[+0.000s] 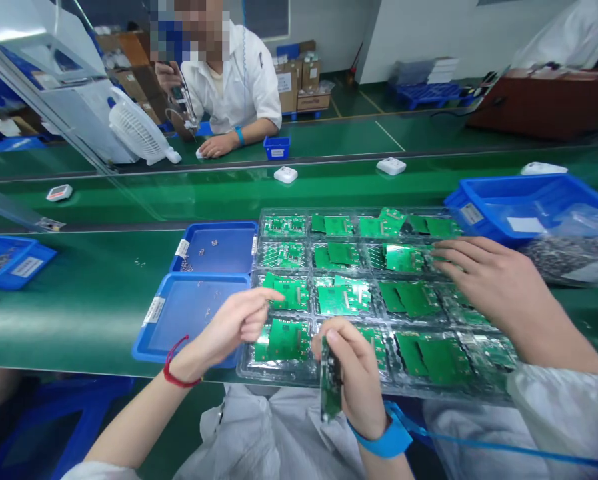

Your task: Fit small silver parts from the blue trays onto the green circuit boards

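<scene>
My left hand (236, 325), a red string at its wrist, reaches over the clear blister tray (279, 377). Its forefinger tip touches a green circuit board (291, 293) in a tray pocket; the other fingers are curled, and what they hold, if anything, is hidden. My right hand (359, 377), wearing a blue wrist strap (386, 440), is closed on a green circuit board (330, 390) held on edge at the tray's near rim. A co-worker's hand (493, 283) in a white sleeve lies spread over boards on the tray's right side.
Two blue trays (179, 313) (223, 248) with small metal parts sit left of the blister tray. A blue bin (509, 203) and a bag of parts (569, 257) stand at the right. Another blue tray (9, 261) is far left. White housings (285, 175) ride the belt. A person works opposite.
</scene>
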### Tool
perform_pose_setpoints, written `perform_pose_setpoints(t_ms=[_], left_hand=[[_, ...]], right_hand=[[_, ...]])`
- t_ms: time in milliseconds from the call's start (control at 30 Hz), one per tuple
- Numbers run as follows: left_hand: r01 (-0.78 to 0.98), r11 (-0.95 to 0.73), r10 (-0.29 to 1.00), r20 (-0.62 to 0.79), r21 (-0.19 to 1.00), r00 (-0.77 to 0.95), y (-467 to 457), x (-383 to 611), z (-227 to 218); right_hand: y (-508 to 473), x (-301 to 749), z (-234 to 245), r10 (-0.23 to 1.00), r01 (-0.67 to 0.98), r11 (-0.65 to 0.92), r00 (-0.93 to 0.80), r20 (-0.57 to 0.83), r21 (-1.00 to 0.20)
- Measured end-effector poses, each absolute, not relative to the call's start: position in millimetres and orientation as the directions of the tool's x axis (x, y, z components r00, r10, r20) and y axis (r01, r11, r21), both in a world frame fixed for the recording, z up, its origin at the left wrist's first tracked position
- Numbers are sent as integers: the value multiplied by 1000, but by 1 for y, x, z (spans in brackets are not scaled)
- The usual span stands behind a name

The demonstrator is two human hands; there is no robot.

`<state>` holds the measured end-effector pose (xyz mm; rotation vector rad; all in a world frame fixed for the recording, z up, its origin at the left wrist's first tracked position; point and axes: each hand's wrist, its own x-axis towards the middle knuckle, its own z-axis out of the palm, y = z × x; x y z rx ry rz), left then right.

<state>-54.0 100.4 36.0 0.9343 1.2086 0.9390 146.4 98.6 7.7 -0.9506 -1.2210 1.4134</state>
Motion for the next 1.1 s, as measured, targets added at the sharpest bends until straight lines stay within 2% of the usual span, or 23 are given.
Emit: perform_pose_setpoints(t_ms=[67, 167, 300, 400, 533, 633, 800, 1000, 1100], left_hand=[[-150, 389, 903, -344, 909, 257, 85, -45, 35], [-213, 409, 853, -289, 887, 434, 69, -35, 36], [-163, 331, 861, -226, 930, 455, 59, -31, 37], [-198, 287, 880, -177, 937, 440, 55, -32, 36], [-184, 230, 899, -136, 956, 415, 52, -35, 34], [-157, 213, 906, -135, 964, 400, 52, -35, 35], [-97, 198, 907, -145, 975, 396, 51, -36, 36], [-41, 169, 910, -140, 985, 390, 48, -35, 37], [1, 71, 916, -66, 997, 396, 48, -33, 41]], right_hand=[[100, 145, 14, 941, -68, 86, -323, 103, -994], [99, 143, 16, 877, 56, 149, -468, 106, -987], [98, 140, 16, 807, 73, 165, -583, 92, -984], [98, 141, 16, 784, 62, 188, -611, 112, -980], [95, 142, 15, 798, -22, 186, -580, 164, -982], [90, 141, 14, 815, -45, 298, -508, 279, -954], [87, 139, 17, 781, 80, 580, -339, 525, -811], [85, 137, 19, 710, 199, 702, -282, 646, -684], [85, 134, 17, 660, 259, 750, -258, 705, -608]])
